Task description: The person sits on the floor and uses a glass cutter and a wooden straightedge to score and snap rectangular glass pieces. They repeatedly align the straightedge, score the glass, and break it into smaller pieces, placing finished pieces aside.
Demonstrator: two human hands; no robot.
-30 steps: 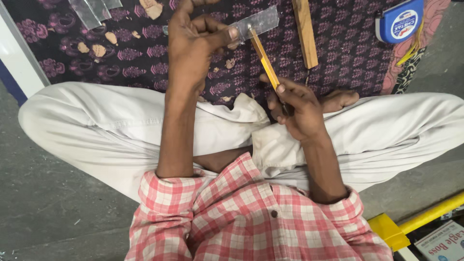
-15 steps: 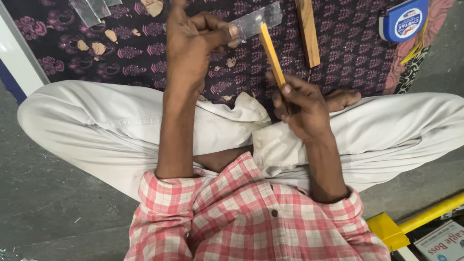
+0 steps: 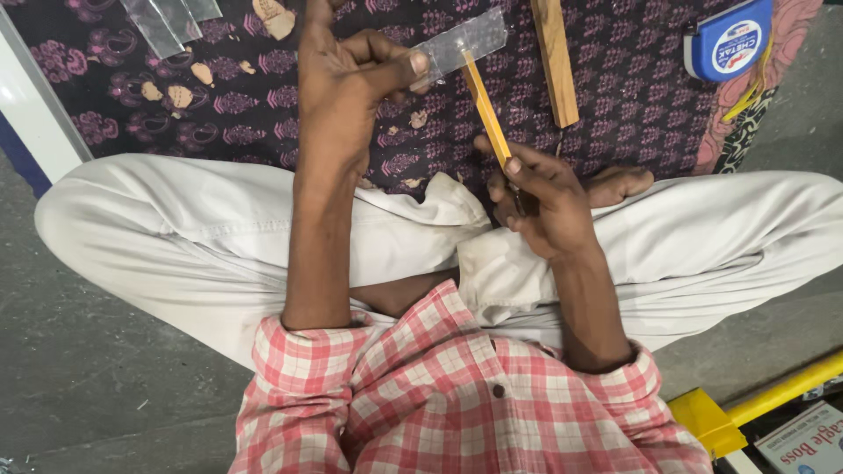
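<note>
My left hand pinches a clear, shiny plastic strip between thumb and fingers, holding it above a dark floral cloth. My right hand grips a thin yellow stick-like tool that slants up and left, its tip touching the lower edge of the strip. I sit cross-legged in white trousers and a red checked shirt.
A wooden stick lies on the cloth right of the strip. A blue tape measure sits top right. More clear strips and tan scraps lie top left. A yellow bar and a booklet are bottom right.
Both hands have risen slightly toward the top of the view, keeping the yellow tool's tip against the strip. The strip now sits a little higher and more to the right.
</note>
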